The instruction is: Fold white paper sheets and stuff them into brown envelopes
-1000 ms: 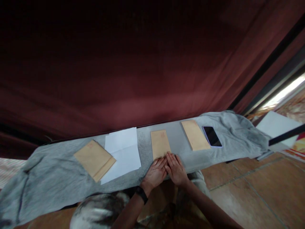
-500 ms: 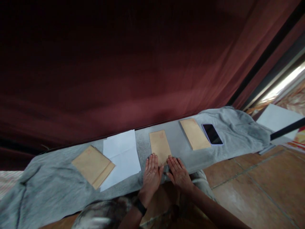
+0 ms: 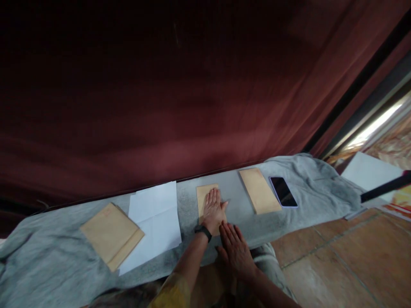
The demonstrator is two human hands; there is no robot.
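A brown paper envelope (image 3: 201, 197) lies flat in front of me on a grey cloth cover (image 3: 188, 205). My left hand (image 3: 214, 211) rests flat on top of it with fingers stretched toward its far end, hiding much of its surface. At the near right corner of the envelope is my right hand (image 3: 236, 246), palm down and fingers extended, its fingertips close to the left wrist. Neither hand grips anything. On the left wrist sits a dark band (image 3: 203, 231).
Left of me, several brown envelopes (image 3: 109, 231) overlap white paper sheets (image 3: 156, 222). To the right lie more brown envelopes (image 3: 259, 190) and a phone (image 3: 283, 191) with a pale purple edge. A dark red curtain (image 3: 180, 107) hangs behind; tiled floor (image 3: 321, 261) shows at right.
My left hand has slid forward along the envelope from its near edge toward its far end. My right hand stays by the near right corner. The view has shifted slightly.
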